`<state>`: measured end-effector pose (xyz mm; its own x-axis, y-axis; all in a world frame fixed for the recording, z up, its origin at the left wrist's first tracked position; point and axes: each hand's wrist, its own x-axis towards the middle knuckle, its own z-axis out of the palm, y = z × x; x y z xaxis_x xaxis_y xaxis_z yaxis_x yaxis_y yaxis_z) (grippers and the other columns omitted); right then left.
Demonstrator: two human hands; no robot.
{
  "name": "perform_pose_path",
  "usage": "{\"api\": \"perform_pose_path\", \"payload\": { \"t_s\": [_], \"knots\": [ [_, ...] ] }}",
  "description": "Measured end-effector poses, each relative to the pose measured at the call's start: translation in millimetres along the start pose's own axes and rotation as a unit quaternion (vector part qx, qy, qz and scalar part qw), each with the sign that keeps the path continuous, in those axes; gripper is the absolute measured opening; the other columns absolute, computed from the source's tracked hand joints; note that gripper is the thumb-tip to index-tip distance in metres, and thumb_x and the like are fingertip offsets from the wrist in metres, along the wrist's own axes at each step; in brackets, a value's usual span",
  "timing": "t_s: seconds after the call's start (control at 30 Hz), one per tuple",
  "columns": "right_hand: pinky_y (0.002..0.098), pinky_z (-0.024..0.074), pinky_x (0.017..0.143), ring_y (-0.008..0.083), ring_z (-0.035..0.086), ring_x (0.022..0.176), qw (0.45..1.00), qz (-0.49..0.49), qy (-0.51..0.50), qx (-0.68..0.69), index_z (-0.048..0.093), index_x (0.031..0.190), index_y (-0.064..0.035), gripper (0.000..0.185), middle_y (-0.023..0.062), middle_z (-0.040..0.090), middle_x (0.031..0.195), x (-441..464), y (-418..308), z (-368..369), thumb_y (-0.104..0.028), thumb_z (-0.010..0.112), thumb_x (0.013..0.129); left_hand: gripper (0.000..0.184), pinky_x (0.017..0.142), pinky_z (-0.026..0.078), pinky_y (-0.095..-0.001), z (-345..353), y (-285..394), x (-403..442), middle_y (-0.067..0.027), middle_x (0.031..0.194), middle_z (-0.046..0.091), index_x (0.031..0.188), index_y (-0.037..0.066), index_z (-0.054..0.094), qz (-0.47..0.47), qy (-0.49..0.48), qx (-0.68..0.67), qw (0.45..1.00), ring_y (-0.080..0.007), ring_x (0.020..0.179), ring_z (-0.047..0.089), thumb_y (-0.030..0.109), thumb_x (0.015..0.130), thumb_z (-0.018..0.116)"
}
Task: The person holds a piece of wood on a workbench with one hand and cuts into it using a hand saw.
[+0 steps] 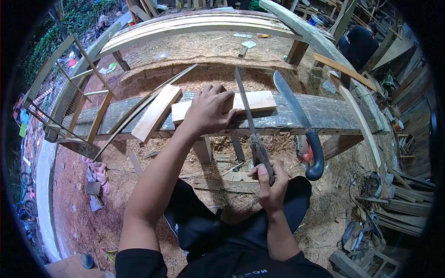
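My left hand (208, 109) presses down on a short pale wooden board (259, 100) lying along the dark, worn bench (324, 109). Its fingers bend over the board's far edge. In my right hand (271, 183) is the handle of a handsaw (248, 109), seen nearly edge-on. The saw's blade crosses the board just right of my left hand and points away from me. Right of the saw, a machete (293, 101) with a black handle rests across the bench, its handle jutting over the near edge. A second pale board (157, 112) lies slantwise to the left.
Thin wooden strips (143, 111) and a wood-and-mesh frame (95, 116) lean at the bench's left end. Long planks (199, 27) span the far side. Wood shavings cover the ground. At the upper right is a person in dark clothing (360, 44). Scrap wood (408, 204) is piled at right.
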<state>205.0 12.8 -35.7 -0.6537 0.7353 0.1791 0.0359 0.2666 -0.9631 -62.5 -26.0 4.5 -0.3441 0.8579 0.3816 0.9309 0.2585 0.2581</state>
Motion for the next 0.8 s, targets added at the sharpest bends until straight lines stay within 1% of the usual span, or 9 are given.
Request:
{"api": "perform_pose_path", "payload": {
  "t_s": [0.1,0.23,0.33,0.37,0.4,0.47,0.57,0.67,0.8],
  "knots": [
    [0.0297,0.0483,0.07,0.0129,0.06,0.072,0.995,0.012,-0.02,0.099,0.063,0.104,0.0016,0.029,0.0061,0.066,0.079,-11,10,-1,-0.026,0.057,0.099,0.049,0.1,0.046,-0.0454,-2,1,0,-0.0152,0.116,0.061,0.126,0.004,0.067,-0.004,-0.005,-0.007,1.0,-0.0339,0.113,0.057,0.033,0.087,0.075],
    [0.0281,0.0477,0.067,0.0114,0.057,0.069,0.997,-0.046,0.008,0.065,0.062,0.11,0.0019,0.033,0.0025,0.061,0.073,-15,10,1,-0.029,0.054,0.101,0.051,0.099,0.047,-0.0465,3,-1,3,-0.0143,0.115,0.062,0.124,0.004,0.067,0.0,0.013,-0.014,1.0,-0.0344,0.113,0.059,0.034,0.085,0.079],
    [0.0272,0.0464,0.063,0.0094,0.055,0.064,0.996,-0.014,0.012,0.086,0.063,0.109,0.0017,0.037,0.0003,0.059,0.07,-22,14,-3,-0.034,0.055,0.102,0.054,0.098,0.048,-0.0455,4,-2,3,-0.013,0.115,0.062,0.124,0.004,0.067,0.003,0.016,-0.024,1.0,-0.034,0.112,0.059,0.037,0.083,0.082],
    [0.0274,0.045,0.06,0.0086,0.053,0.061,0.998,-0.008,0.026,0.053,0.064,0.105,0.001,0.043,-0.0011,0.058,0.068,-26,14,-6,-0.04,0.055,0.101,0.054,0.098,0.048,-0.0455,4,-2,1,-0.013,0.115,0.062,0.124,0.004,0.067,0.003,0.018,-0.021,1.0,-0.034,0.112,0.059,0.037,0.083,0.082],
    [0.0274,0.045,0.06,0.0086,0.053,0.061,0.998,-0.011,0.025,0.055,0.064,0.105,0.001,0.043,-0.0011,0.058,0.068,-27,13,-7,-0.04,0.055,0.101,0.055,0.098,0.046,-0.0448,4,-1,-1,-0.0122,0.117,0.063,0.123,0.006,0.067,0.018,0.039,0.008,0.999,-0.0316,0.114,0.059,0.042,0.084,0.08],
    [0.0252,0.0402,0.054,0.0085,0.05,0.059,0.986,-0.115,0.114,0.03,0.06,0.102,0.0046,0.051,-0.001,0.048,0.064,-30,11,-10,-0.046,0.056,0.1,0.057,0.098,0.045,-0.044,5,4,-6,-0.0115,0.118,0.063,0.123,0.007,0.067,0.036,0.059,0.037,0.997,-0.0293,0.117,0.058,0.047,0.084,0.078],
    [0.0254,0.0363,0.052,0.0077,0.043,0.056,0.982,-0.104,0.138,0.072,0.058,0.1,0.0042,0.052,0.0,0.046,0.063,-36,14,-18,-0.048,0.055,0.101,0.063,0.092,0.044,-0.0418,1,16,-17,-0.0076,0.116,0.062,0.126,0.01,0.064,0.063,0.129,0.051,0.988,-0.0252,0.111,0.061,0.041,0.076,0.086],
    [0.0262,0.0321,0.05,0.0081,0.04,0.055,0.98,-0.096,0.141,0.104,0.057,0.1,0.0044,0.053,0.0002,0.043,0.063,-39,17,-22,-0.049,0.053,0.102,0.066,0.095,0.042,-0.0418,0,22,-25,-0.0066,0.118,0.061,0.127,0.012,0.061,0.103,0.171,0.08,0.977,-0.0237,0.112,0.061,0.038,0.073,0.088],
    [0.0259,0.0316,0.051,0.0081,0.04,0.055,0.981,-0.082,0.146,0.096,0.058,0.1,0.0044,0.054,-0.0004,0.042,0.063,-48,24,-21,-0.05,0.052,0.101,0.066,0.096,0.045,-0.0431,1,29,-33,-0.0071,0.122,0.064,0.126,0.013,0.06,0.103,0.201,0.057,0.972,-0.0279,0.112,0.063,0.027,0.069,0.09]
  ]
}}
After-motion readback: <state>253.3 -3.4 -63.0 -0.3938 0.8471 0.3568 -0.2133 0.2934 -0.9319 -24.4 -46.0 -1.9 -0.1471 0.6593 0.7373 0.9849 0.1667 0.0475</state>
